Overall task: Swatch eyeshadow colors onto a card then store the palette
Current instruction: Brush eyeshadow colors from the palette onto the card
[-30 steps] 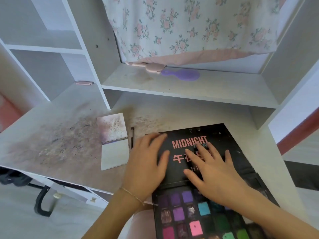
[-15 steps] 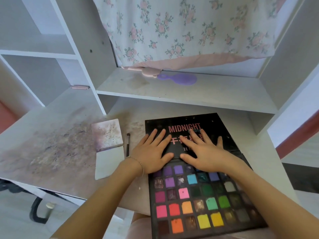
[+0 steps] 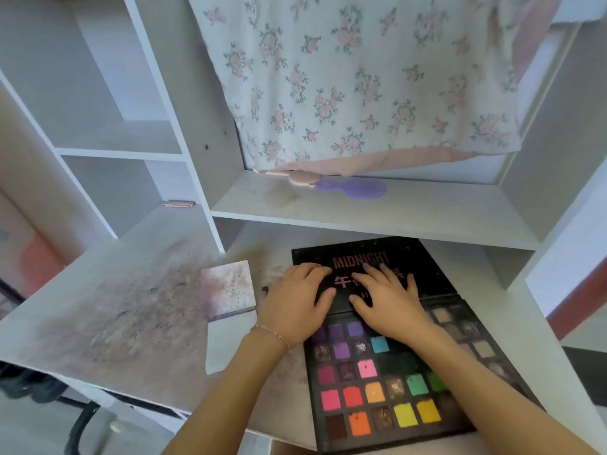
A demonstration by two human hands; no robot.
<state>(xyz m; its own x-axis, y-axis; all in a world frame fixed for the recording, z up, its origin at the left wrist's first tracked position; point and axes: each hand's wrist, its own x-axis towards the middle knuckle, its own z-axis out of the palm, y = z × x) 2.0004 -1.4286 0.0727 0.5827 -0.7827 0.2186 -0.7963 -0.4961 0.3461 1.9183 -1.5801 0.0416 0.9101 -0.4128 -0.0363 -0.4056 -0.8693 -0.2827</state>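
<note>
While the eyeshadow palette (image 3: 387,372) lies open on the white desk (image 3: 138,290), we see both hands resting flat on its black lid (image 3: 423,267), the flap that reads MIDNIGHT and lies toward the shelf. The left hand (image 3: 295,303) sits at the lid's left edge, fingers fairly straight and spread a little, gripping nothing; a thin bracelet (image 3: 271,333) circles its wrist. The right hand (image 3: 391,303) lies just beside it, fingers splayed wide over the printed lettering, palm down and also gripping nothing. Below the hands, the pan tray shows rows of purple, pink, red, orange, yellow and green squares, and its near edge overhangs the front of the desk.

Left of the palette lies the swatch card (image 3: 228,289), its upper half smudged with purplish-brown powder, its lower half pale. Between card and left hand we make out only a dark tip of a brush (image 3: 264,288); the rest is hidden by the hand. The desk left of the card is heavily dusted with powder stains.

On the shelf (image 3: 427,211) above, a purple hairbrush (image 3: 354,188) lies beside a pink one (image 3: 295,177), under a hanging floral cloth (image 3: 361,77).
</note>
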